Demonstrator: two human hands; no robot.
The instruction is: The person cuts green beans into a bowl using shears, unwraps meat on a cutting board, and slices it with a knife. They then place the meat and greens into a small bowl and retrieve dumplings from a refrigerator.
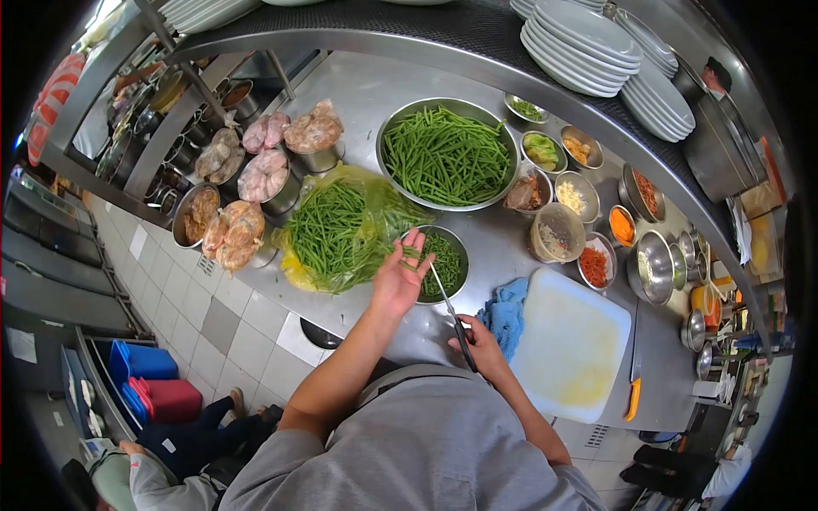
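My left hand (402, 274) is turned palm up, with a few green beans (411, 253) held at its fingers. It is above the left rim of a steel bowl of cut green beans (445, 266). My right hand (482, 347) is closed around the black handle of a knife (450, 300). Its thin blade points up toward the fingers of my left hand, over the bowl. Left of the bowl lies a yellowish plastic bag (375, 204) full of long green beans. Behind it stands a large steel bowl (512, 175) heaped with more long beans.
At right are a white cutting board (567, 341), a blue cloth (506, 317) and an orange-handled knife (634, 383). Small bowls of chopped ingredients (594, 266) stand behind. Bagged meat (266, 175) sits in metal containers at left. Stacked plates (579, 47) fill the overhead shelf. A person (183, 464) is at lower left.
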